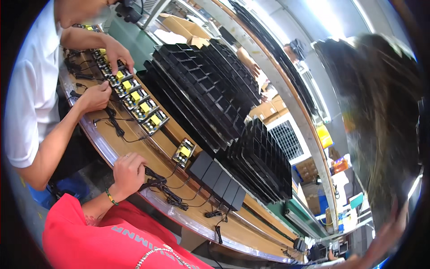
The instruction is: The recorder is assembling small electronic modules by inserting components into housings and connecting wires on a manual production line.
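My left hand (128, 174), with a beaded bracelet at the wrist, is closed at the table's near edge. Its curled fingers meet a bundle of black cable (156, 181). To its right sit a bare circuit board (184, 152) with a yellow part and a row of black power adapter cases (217, 180), cables trailing toward me. At the far right, a motion-blurred hand (390, 231), apparently my right, reaches up to the lower end of a large, dark, streaked thing (376, 116). Blur hides its fingers and that thing's kind.
Beside me on the left, a person in a white shirt (33, 98) handles a row of circuit boards (135, 96). Stacked black compartment trays (197, 85) stand behind the boards, with a smaller stack (262, 157) farther right. A pale shelf beam (286, 85) crosses above.
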Demonstrator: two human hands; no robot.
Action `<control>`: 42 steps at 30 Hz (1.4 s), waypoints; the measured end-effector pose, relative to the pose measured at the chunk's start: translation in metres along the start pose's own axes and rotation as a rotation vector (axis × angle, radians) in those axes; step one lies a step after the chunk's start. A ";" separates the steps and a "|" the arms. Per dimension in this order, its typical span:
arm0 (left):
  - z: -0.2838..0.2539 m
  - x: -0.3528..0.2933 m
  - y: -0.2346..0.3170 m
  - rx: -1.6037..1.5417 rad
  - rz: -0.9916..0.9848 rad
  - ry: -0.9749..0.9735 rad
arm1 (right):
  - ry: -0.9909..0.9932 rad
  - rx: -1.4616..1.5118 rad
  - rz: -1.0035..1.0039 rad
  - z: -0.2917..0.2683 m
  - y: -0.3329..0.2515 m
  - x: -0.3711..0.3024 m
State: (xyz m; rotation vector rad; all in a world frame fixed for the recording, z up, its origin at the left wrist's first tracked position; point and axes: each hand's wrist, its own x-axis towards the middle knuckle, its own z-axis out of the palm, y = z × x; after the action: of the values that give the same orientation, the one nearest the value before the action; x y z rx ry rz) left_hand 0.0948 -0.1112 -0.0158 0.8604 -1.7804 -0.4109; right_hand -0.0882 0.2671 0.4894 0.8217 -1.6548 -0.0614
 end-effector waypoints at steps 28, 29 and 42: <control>-0.003 0.002 0.004 -0.013 -0.027 -0.018 | -0.233 0.694 -0.424 0.323 -0.308 0.212; -0.004 0.001 0.005 -0.021 -0.029 -0.031 | -0.192 0.631 -0.405 0.305 -0.309 0.196; -0.003 0.005 0.010 -0.025 0.032 -0.070 | -0.451 0.457 0.548 0.397 -0.288 -0.157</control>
State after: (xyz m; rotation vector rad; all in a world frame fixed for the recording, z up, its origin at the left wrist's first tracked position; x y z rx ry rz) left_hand 0.0932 -0.1072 -0.0046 0.8076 -1.8474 -0.4464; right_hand -0.2972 -0.0184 0.1147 0.6868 -2.3212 0.5691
